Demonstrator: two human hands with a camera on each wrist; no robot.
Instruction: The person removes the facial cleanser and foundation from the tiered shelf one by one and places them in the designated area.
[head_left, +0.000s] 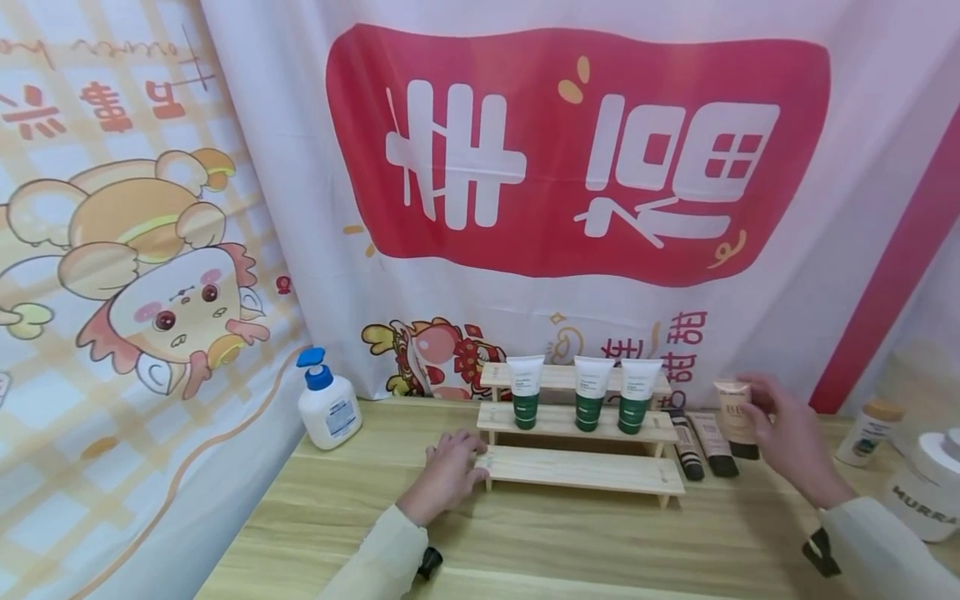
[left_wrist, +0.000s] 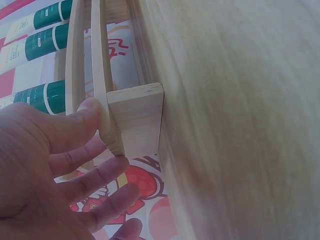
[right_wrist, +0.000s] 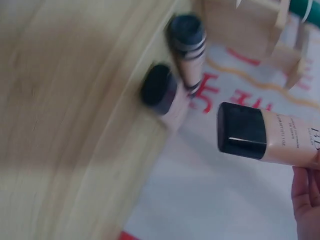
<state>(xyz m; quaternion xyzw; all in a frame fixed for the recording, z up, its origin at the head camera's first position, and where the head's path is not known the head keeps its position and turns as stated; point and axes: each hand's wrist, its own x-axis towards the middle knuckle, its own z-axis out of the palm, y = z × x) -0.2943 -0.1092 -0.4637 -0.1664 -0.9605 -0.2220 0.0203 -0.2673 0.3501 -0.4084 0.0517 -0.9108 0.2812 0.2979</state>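
Note:
My right hand grips a beige BB cream tube with a black cap, cap end down in the head view. Just left of it, two more cosmetic tubes lie at the table's back: a pinkish one and a striped one. A three-tier wooden rack stands mid-table. On its middle tier stand three white-and-green tubes, caps down. My left hand holds the rack's left end, thumb and fingers about the lower shelf's end.
A white pump bottle with a blue top stands at the left. At the right are a small white bottle and a large white tub. A printed cloth hangs behind the table.

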